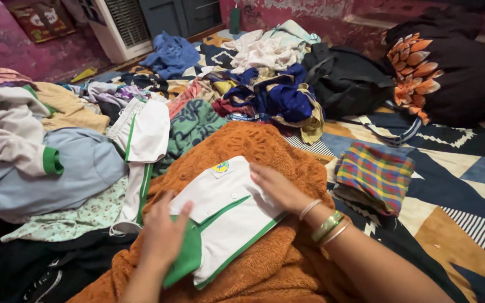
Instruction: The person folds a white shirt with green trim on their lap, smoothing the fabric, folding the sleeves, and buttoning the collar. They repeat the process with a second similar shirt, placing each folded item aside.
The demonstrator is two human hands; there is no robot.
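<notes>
At lower centre of the frame, the left hand (164,235) and right hand (276,188) press flat, fingers open, on a folded white-and-green shirt (225,216) lying on an orange blanket (265,146).

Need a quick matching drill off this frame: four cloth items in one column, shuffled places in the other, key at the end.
Things
1. white shirt with green trim
2. folded plaid cloth
3. black backpack
4. light blue garment

Places
A. far side, beside the heap of blue clothes
B. flat on the patterned mat, to the right of the orange blanket
C. on the orange blanket, under both hands
D. in the pile to the left

Pairs: 1-C, 2-B, 3-A, 4-D

The left hand and right hand press flat on the shirt.
</notes>
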